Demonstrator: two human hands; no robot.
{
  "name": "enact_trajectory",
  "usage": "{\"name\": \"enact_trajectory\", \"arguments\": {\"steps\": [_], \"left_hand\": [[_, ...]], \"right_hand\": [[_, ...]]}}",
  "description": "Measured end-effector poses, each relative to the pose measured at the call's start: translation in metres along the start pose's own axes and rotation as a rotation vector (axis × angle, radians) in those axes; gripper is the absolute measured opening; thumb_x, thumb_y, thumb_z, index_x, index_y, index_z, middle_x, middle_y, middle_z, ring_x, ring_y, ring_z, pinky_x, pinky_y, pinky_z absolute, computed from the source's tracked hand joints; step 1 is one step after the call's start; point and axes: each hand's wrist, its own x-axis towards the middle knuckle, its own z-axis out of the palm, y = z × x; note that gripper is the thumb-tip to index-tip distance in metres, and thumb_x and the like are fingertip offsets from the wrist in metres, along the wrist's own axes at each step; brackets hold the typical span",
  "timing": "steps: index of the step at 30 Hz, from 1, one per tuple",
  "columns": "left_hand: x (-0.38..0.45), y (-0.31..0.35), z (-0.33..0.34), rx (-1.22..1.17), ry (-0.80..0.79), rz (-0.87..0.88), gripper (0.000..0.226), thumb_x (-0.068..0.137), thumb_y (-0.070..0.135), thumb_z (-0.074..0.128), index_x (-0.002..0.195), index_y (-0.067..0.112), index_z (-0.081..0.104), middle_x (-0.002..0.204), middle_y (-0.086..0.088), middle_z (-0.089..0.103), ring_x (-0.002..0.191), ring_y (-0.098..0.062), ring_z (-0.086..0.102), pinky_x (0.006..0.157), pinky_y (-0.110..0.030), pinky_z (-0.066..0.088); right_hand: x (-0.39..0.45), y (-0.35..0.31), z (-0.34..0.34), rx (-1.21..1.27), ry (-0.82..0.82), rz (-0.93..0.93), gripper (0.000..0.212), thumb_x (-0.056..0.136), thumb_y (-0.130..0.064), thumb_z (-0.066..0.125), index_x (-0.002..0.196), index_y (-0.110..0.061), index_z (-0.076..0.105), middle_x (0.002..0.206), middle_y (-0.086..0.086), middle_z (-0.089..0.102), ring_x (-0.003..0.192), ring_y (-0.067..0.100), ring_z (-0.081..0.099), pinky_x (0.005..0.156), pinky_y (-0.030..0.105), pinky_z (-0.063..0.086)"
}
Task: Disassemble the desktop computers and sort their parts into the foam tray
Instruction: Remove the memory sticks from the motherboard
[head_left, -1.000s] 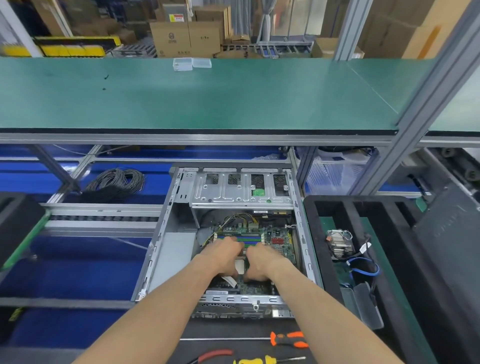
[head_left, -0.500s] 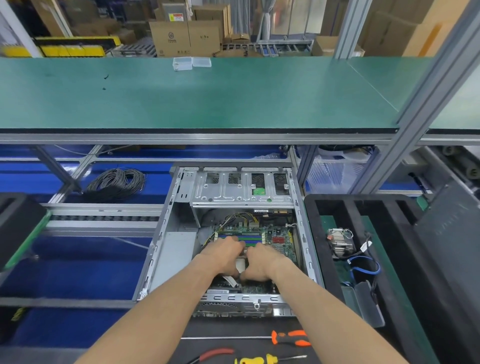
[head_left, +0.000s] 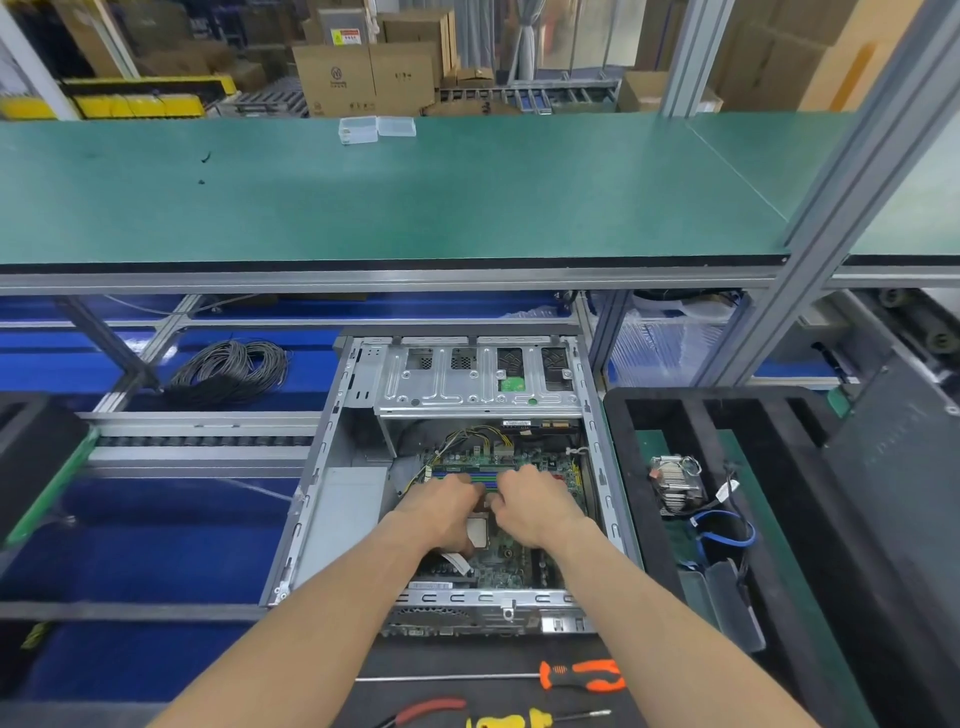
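An open desktop case (head_left: 332, 519) lies in front of me with its green motherboard (head_left: 519, 564) showing. Both hands reach inside, over the board just short of the blue and green memory slots (head_left: 467, 475). My left hand (head_left: 441, 512) and my right hand (head_left: 537, 506) sit close together, fingers curled downward, tips meeting above the silver CPU socket (head_left: 477, 531). What the fingertips touch is hidden. To the right stands the black foam tray (head_left: 618, 467), which holds a heatsink (head_left: 675, 486), a blue cable (head_left: 724, 530) and grey parts (head_left: 727, 597).
A metal drive cage (head_left: 478, 382) covers the case's far end. An orange screwdriver (head_left: 582, 674), red pliers (head_left: 431, 709) and a yellow screwdriver (head_left: 509, 721) lie near me. A black cable coil (head_left: 231, 369) sits far left. A green shelf (head_left: 415, 192) overhangs the bench.
Both hands have edged slightly away from me toward the memory slots, and more of the silver CPU socket shows between them. Nothing has left the case.
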Motion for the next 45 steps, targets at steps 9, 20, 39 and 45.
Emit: {"name": "enact_trajectory", "arguments": {"steps": [9,20,39,45], "left_hand": [[0.004,0.006,0.006,-0.229,0.048,-0.209,0.062,0.08,0.056,0.059,0.122,0.011,0.048,0.108,-0.014,0.06,0.102,-0.037,0.062,0.075,-0.039,0.05],[0.017,0.028,-0.004,-0.243,-0.055,-0.405,0.072,0.087,0.034,0.061,0.145,0.003,0.033,0.136,-0.018,0.054,0.123,-0.037,0.056,0.096,-0.045,0.051],[0.024,0.034,-0.009,-0.371,-0.019,-0.54,0.087,0.075,0.033,0.08,0.138,0.002,0.029,0.13,-0.016,0.057,0.121,-0.031,0.058,0.09,-0.036,0.05],[0.022,0.032,-0.016,-0.384,0.005,-0.528,0.087,0.074,0.035,0.081,0.136,-0.001,0.032,0.128,-0.014,0.058,0.119,-0.028,0.059,0.084,-0.031,0.047]], "right_hand": [[0.002,-0.001,0.002,0.054,0.067,0.091,0.028,0.097,-0.042,0.05,0.099,-0.015,0.058,0.105,0.011,0.065,0.097,0.035,0.064,0.074,0.039,0.04],[-0.001,0.001,-0.007,0.316,0.127,0.3,0.025,0.088,-0.016,0.047,0.107,-0.012,0.061,0.108,0.011,0.062,0.088,0.032,0.061,0.073,0.035,0.052],[-0.005,0.001,-0.003,0.342,0.107,0.349,0.014,0.087,-0.019,0.053,0.097,-0.012,0.061,0.092,0.007,0.062,0.082,0.031,0.061,0.067,0.034,0.046],[-0.005,-0.001,-0.002,0.336,0.093,0.35,0.016,0.085,-0.019,0.053,0.098,-0.013,0.061,0.096,0.008,0.064,0.084,0.031,0.061,0.069,0.035,0.047]]}}
